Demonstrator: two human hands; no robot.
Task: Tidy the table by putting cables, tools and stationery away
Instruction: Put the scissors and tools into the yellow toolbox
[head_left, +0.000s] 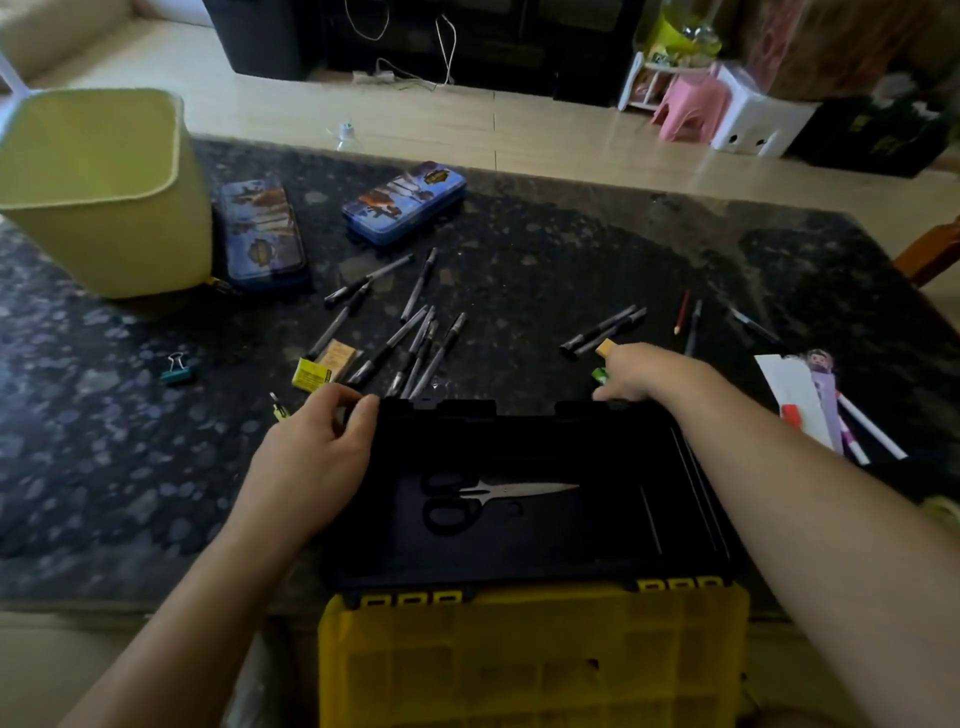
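Observation:
A black toolbox (597, 530) lies open at the table's near edge, its yellow lid (530, 660) folded down toward me. Black-handled scissors (483, 496) lie inside it. My left hand (317, 452) grips the box's far left corner. My right hand (644, 371) rests its fingers on the far right rim, beside a small green thing (600, 375) and an orange eraser (605, 346). Several grey pens (410, 343) lie scattered beyond the box, with two more pens (605, 330) near my right hand.
A yellow-green bin (104, 192) stands at the far left, two blue pencil tins (262, 231) (405, 202) beside it. A binder clip (176, 370), a yellow staple box (310, 375), a red pencil (681, 312) and papers with markers (826, 405) lie around.

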